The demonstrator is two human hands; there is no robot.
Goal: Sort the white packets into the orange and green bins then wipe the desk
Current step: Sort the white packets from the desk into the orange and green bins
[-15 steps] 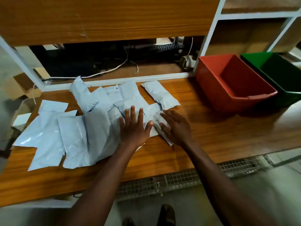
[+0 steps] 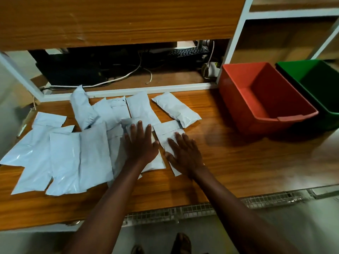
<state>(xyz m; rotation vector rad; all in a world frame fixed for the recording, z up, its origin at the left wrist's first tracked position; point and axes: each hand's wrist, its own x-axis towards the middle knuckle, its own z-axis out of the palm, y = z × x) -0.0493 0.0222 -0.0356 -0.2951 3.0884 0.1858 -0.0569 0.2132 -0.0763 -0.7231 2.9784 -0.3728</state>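
Observation:
Several white packets (image 2: 64, 154) lie spread and overlapping across the left and middle of the wooden desk (image 2: 238, 162). My left hand (image 2: 140, 143) rests flat, fingers apart, on packets in the middle of the pile. Beside it my right hand (image 2: 183, 153) lies flat with spread fingers on a small packet (image 2: 165, 131). One plump packet (image 2: 176, 109) sits apart at the back right of the pile. At the desk's right stand the orange bin (image 2: 234, 99) and, further right, the green bin (image 2: 330, 114); no packets are visible in either bin.
A white frame rail (image 2: 128, 91) runs behind the pile, with cables and a keyboard (image 2: 189, 52) in the recess beyond it. A wooden panel hangs overhead. A wire mesh strip (image 2: 201, 209) edges the desk front. Bare desk lies between my right hand and the orange bin.
Both hands have stayed on the packets; my right hand has flattened and spread over the small packet, which has shifted slightly away from the pile.

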